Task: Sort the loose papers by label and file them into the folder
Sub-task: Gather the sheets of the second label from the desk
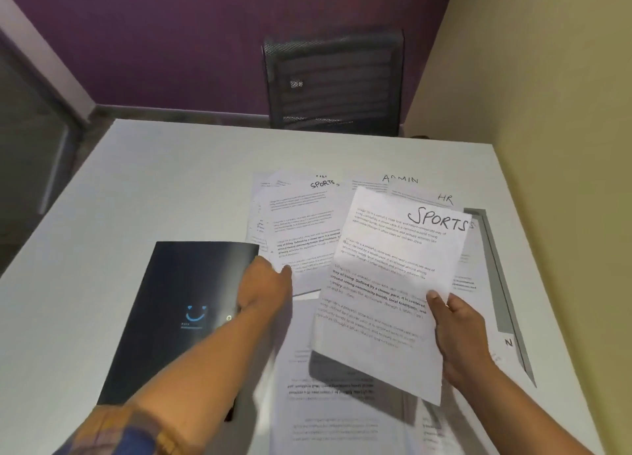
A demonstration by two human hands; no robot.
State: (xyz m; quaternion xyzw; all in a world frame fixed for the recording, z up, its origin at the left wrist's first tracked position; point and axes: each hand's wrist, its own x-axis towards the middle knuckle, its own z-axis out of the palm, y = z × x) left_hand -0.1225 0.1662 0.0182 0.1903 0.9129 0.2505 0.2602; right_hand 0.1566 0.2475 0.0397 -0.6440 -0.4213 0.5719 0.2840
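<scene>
1. A dark folder [178, 304] lies flat on the white table [136, 181], left of all the paperwork, its long side running away from the person.
2. The left hand [266, 280] reaches past the folder's right edge to the near corner of the SPORTS pile [301, 222]. Its fingertips meet the paper, but blur hides whether that grip is pinching or only pressing.
3. The held sheet [386, 283], also marked SPORTS, is raised above other papers. Its long axis points away from the person and leans slightly right, with the label at the far end.
4. The right hand [458, 328] pinches the held sheet at its lower right edge, thumb on top and fingers underneath.
5. The ADMIN sheet [400, 180] and the HR sheet [444, 199] lie farther back.
6. The matching pile sits forward and to the left of the right hand's grip, so the sheet would likely travel left and away. The left hand is nearer both the pile and the folder.
</scene>
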